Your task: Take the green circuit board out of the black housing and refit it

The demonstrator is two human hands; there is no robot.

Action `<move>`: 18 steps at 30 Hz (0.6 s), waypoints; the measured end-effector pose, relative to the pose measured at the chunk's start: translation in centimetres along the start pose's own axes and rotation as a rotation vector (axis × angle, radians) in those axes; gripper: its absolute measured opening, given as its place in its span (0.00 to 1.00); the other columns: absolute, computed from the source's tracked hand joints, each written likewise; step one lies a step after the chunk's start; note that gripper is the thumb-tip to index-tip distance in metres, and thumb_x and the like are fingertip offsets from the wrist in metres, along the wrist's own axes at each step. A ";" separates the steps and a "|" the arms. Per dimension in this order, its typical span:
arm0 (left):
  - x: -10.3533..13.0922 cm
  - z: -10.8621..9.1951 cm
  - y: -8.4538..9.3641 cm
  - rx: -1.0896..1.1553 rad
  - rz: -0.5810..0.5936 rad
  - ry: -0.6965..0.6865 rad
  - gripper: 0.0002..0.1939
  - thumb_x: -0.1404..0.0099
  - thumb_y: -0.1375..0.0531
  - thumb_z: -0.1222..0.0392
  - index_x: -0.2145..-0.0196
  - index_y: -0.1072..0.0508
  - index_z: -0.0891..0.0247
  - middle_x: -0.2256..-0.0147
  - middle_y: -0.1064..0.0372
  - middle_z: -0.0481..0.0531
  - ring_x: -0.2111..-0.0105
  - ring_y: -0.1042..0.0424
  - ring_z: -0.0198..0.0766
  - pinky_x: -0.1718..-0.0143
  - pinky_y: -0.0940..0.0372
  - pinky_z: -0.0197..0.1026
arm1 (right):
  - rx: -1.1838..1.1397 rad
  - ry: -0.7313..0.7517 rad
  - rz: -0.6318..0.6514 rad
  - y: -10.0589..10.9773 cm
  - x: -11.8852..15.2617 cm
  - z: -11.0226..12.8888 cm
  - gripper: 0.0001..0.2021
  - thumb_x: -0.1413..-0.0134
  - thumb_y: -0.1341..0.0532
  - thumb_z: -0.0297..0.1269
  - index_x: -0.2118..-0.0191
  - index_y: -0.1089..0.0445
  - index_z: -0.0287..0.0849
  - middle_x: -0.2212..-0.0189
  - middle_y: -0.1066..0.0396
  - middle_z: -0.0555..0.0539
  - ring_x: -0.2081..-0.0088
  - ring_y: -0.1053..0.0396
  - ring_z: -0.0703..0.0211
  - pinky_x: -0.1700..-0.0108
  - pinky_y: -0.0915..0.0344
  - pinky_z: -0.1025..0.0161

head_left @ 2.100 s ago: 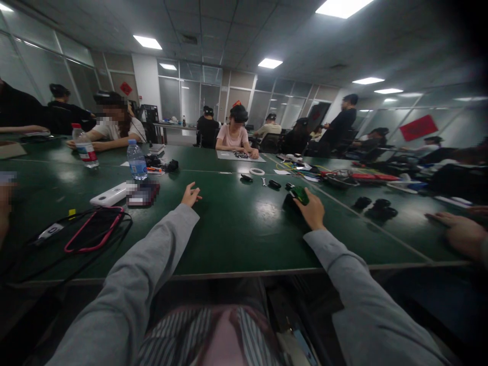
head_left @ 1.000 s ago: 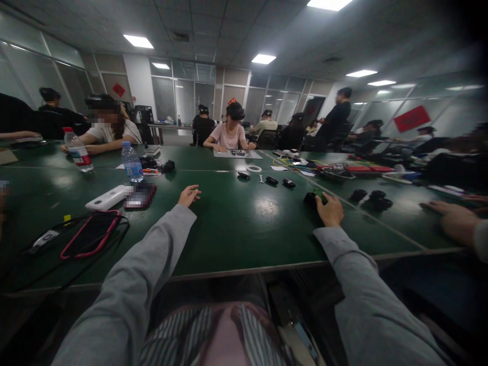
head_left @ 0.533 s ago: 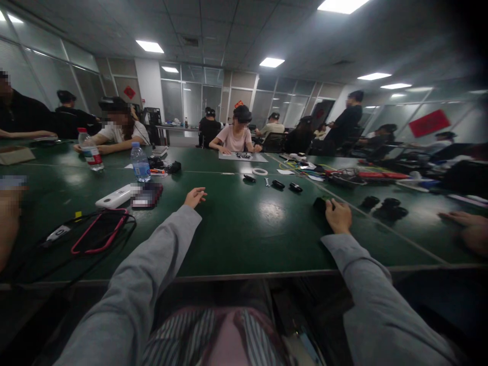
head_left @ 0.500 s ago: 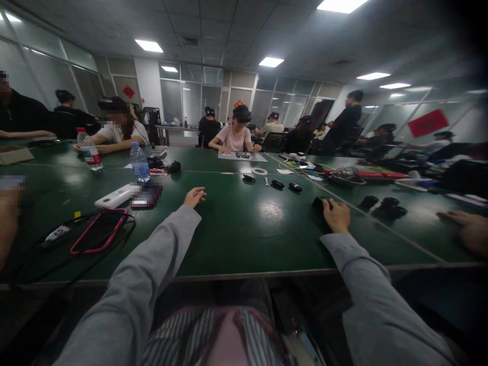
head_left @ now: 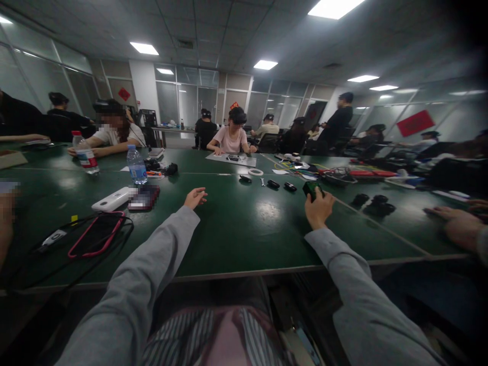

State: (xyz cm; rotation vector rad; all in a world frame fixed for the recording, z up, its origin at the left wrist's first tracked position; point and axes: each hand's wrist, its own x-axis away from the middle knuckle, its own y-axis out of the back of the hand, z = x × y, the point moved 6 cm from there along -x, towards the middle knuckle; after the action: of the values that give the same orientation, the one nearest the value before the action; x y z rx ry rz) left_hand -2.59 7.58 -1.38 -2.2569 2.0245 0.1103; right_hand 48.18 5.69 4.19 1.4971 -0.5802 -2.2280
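Observation:
My right hand (head_left: 318,208) grips a small black box-like object with a green face (head_left: 310,189), which is tilted up at the far side of my fingers. My left hand (head_left: 195,197) is held over the green table with its fingers loosely stretched and nothing in them. Between the hands and further back lie a black oblong piece (head_left: 245,179), a small wrench (head_left: 262,182) and two more black pieces, one in the middle (head_left: 273,184) and one nearest my right hand (head_left: 290,187). A white ring (head_left: 255,172) lies behind them.
A phone with a pink edge (head_left: 97,235), a white device (head_left: 111,199) and a blue-capped water bottle (head_left: 136,166) stand left. Black parts (head_left: 377,205) and another person's hand (head_left: 453,221) are right. Cables (head_left: 335,175) lie at the back right. Across sits a person (head_left: 231,136).
My right hand has moved left and raised the black box, so that more of its green face shows. My left hand has hardly moved. The view has shifted slightly.

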 end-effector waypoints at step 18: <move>1.2 -1.0 -2.1 0.312 -0.015 0.004 0.25 0.46 0.35 0.56 0.50 0.32 0.56 0.63 0.31 0.52 0.74 0.31 0.33 0.76 0.36 0.34 | -0.887 0.542 0.439 0.8 15.6 31.6 0.30 0.48 0.40 0.43 0.41 0.46 0.40 0.48 0.40 0.39 0.45 0.44 0.50 0.42 0.44 0.51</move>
State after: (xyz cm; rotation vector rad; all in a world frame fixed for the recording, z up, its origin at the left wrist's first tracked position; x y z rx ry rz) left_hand -0.41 6.46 -0.48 -2.0782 1.8730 -0.1981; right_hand 13.36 0.51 3.47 1.2249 0.2274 -1.3416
